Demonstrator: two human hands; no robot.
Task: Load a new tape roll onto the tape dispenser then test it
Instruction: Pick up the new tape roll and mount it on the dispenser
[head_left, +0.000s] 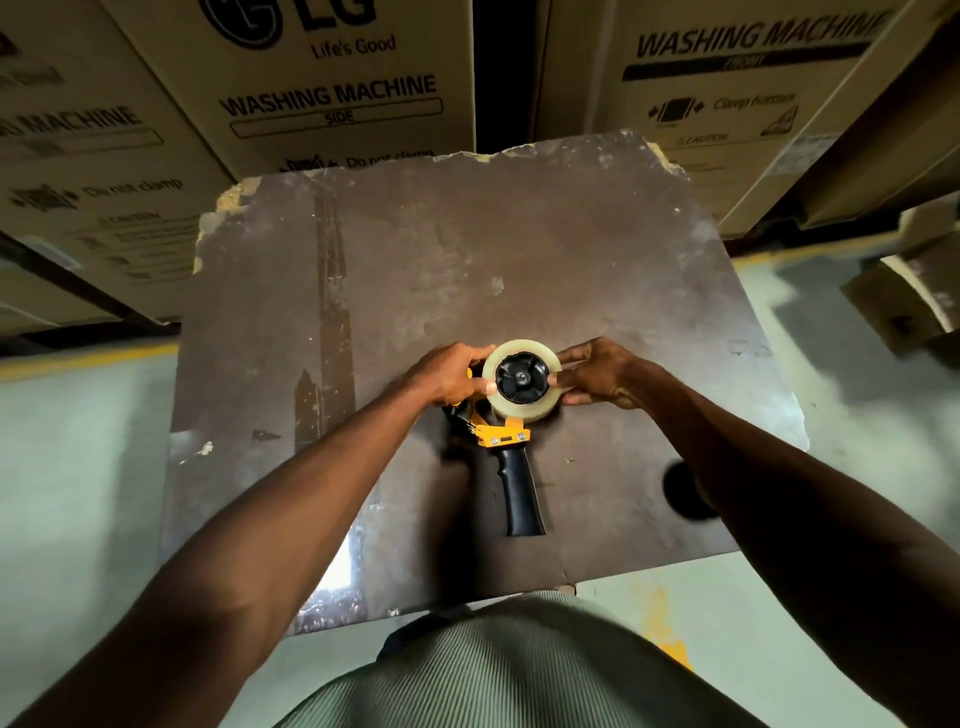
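Clear tape roll (522, 379), one, sits on one yellow dispenser (506, 441) on the counter (519, 249); left hand (451, 375) and right hand (597, 371) both grip the roll's sides.

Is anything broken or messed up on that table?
Yes. The brown table top is chipped at its far corners, showing pale material underneath, and its surface is scuffed and stained. The tape roll and dispenser look fine.

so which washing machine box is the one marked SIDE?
The LG box behind the table's far-left corner: "SIDE" sits in the outlined bar under "WASHING MACHINE". The box on the right carries a solid black bar instead, with blurred lettering, and a "Clamp bottom" mark.
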